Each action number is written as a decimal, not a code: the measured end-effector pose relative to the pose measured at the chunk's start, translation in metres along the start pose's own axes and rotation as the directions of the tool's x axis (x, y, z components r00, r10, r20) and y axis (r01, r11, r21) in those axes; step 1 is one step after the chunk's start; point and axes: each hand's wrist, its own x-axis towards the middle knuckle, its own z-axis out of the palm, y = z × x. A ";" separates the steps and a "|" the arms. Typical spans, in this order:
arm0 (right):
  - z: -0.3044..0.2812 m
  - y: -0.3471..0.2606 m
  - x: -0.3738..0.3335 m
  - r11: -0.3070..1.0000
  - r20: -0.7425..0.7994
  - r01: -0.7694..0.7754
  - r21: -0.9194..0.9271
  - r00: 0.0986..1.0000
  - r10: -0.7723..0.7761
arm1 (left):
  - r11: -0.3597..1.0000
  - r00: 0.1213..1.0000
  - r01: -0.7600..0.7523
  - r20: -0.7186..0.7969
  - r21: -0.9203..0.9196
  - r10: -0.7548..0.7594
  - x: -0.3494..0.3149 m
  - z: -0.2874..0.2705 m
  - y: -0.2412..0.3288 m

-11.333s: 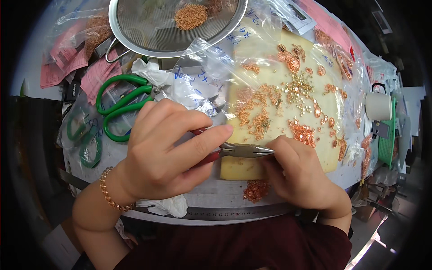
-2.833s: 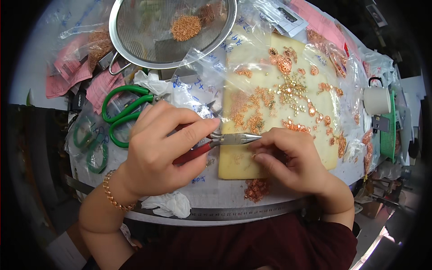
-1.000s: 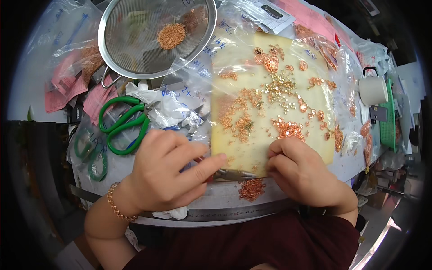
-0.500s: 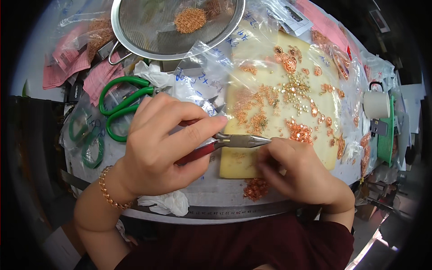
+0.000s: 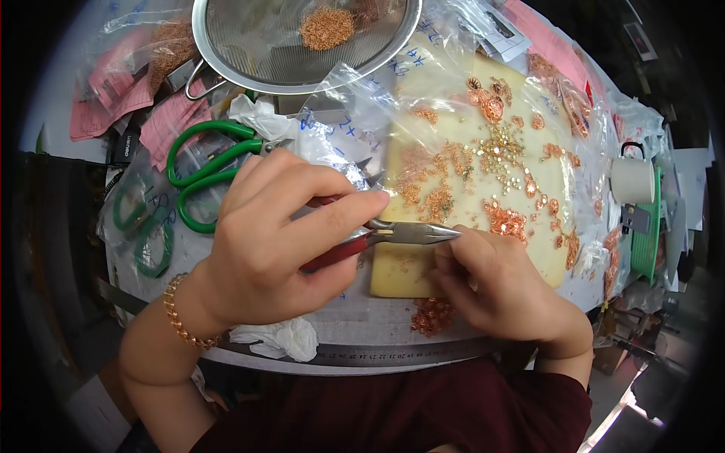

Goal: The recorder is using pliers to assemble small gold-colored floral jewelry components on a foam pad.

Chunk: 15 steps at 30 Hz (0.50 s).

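Note:
My left hand is closed around red-handled pliers, whose slim metal jaws point right. At the jaw tips, my right hand pinches with thumb and forefinger; anything between those fingers is too small or hidden to make out. Under both hands lies a cream-yellow pad. Copper-coloured findings, small rings and pale gold bits are scattered over it. A small heap of copper-coloured pieces sits at the pad's near edge, close to my right hand.
A metal mesh strainer with copper-coloured bits stands at the back. Green-handled scissors lie to the left among plastic bags and pink slips. A steel ruler runs along the near edge by a crumpled tissue. A white cup stands right.
The view has shifted slightly. Both hands keep nearly the same pose, with the pliers' tips still at my right fingertips.

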 end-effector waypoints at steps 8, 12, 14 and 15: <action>0.001 0.012 -0.008 0.952 -0.150 0.070 0.298 0.988 -0.026 | 0.996 1.000 0.009 -0.008 -0.091 -0.010 0.000 0.002 0.003; -0.004 0.012 -0.016 0.511 0.040 -0.124 0.851 0.984 0.171 | 0.988 0.997 0.009 0.073 -0.151 0.002 -0.003 0.002 0.009; -0.004 0.015 -0.018 0.362 0.074 -0.139 0.922 0.979 0.188 | 0.991 0.998 -0.012 0.056 -0.136 0.019 -0.003 0.003 0.010; -0.003 0.015 -0.018 0.335 0.081 -0.141 0.932 0.979 0.185 | 0.992 0.999 -0.019 0.033 -0.121 0.023 -0.003 0.003 0.011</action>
